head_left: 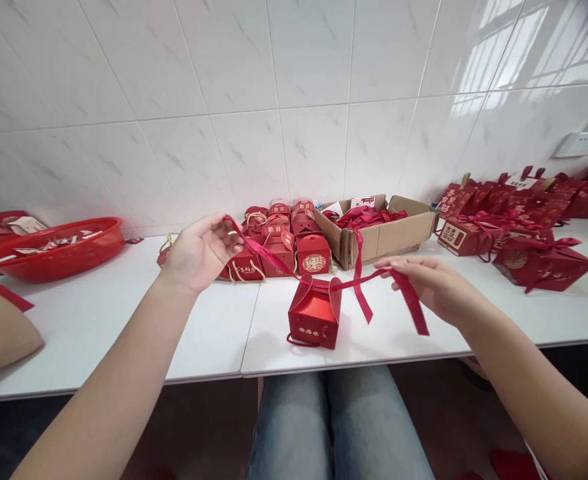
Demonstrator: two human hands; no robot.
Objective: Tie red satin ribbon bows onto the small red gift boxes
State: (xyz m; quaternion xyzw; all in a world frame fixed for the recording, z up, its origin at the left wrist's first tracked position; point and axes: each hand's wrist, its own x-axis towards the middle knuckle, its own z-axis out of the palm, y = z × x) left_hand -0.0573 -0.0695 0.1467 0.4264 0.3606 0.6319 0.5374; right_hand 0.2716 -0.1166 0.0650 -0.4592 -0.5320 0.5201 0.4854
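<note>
A small red gift box (315,319) with gold characters and a red cord handle stands near the table's front edge. A red ribbon (269,256) runs across its top, its two ends drawn out to either side. My left hand (207,250), raised to the box's left, pinches one end. On the right, my right hand (421,280) grips the other end between thumb and fingers, with a tail of ribbon hanging below. Behind the box, another ribbon strip droops over the front of a cardboard box (389,241) that holds a heap of red ribbons.
Finished-looking red boxes with bows (544,263) stand at the right. Several red boxes (278,250) are grouped behind the middle. A red plastic basin (59,257) with small wrapped items sits left, near another person's arm (4,327). A tiled wall (244,153) backs the white table (199,347).
</note>
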